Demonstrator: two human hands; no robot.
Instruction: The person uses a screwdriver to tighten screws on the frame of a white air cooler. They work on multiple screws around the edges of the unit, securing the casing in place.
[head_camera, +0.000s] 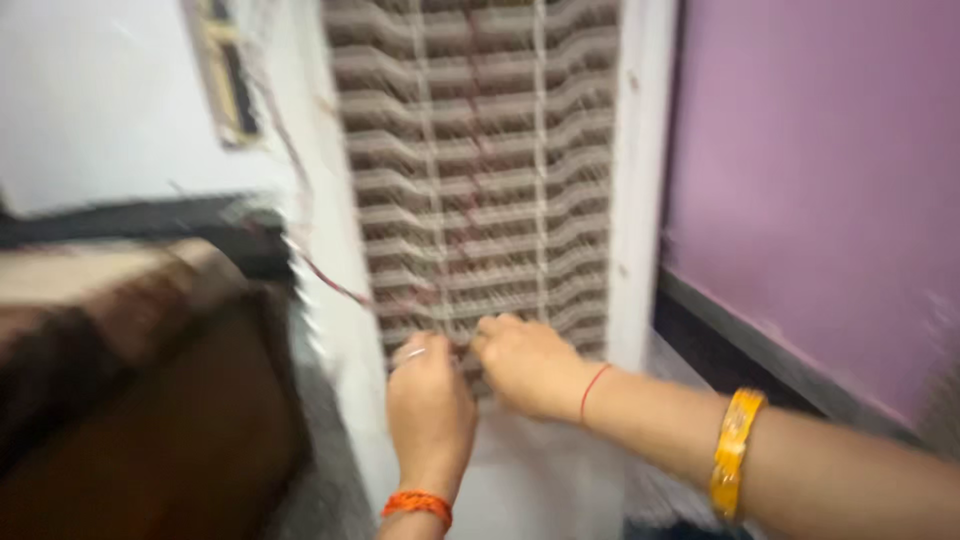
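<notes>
**Both hands at the foot of the louvred grille**

The left hand (430, 400) is raised with its back to the camera, fingers curled in against the bottom slats of the grille (480, 160); a ring shows on one finger and an orange thread band (417, 505) circles the wrist. Whether it actually pinches a slat or only presses on it, I cannot tell, because the picture is smeared by motion. The right hand (528, 365) sits just beside it, knuckles up, fingers likewise folded onto the lowest slats near the grille's bottom edge. A thin red thread (594, 392) crosses that wrist and a yellow bangle (735, 455) rides further up the forearm.

The grille stands upright in a white frame (640, 180), its pale slats running across and two thin vertical ribs dividing them. It looks like light moulded plastic: stiff enough to hold shape, yet likely to flex or snap at a single slat. The firmer hold, I judge, is the bottom edge or the ribs.

A thin reddish wire (325, 275) trails along the frame's left side. To the left sits something brown and bulky (130, 380); to the right, a pink wall (820, 170).
</notes>
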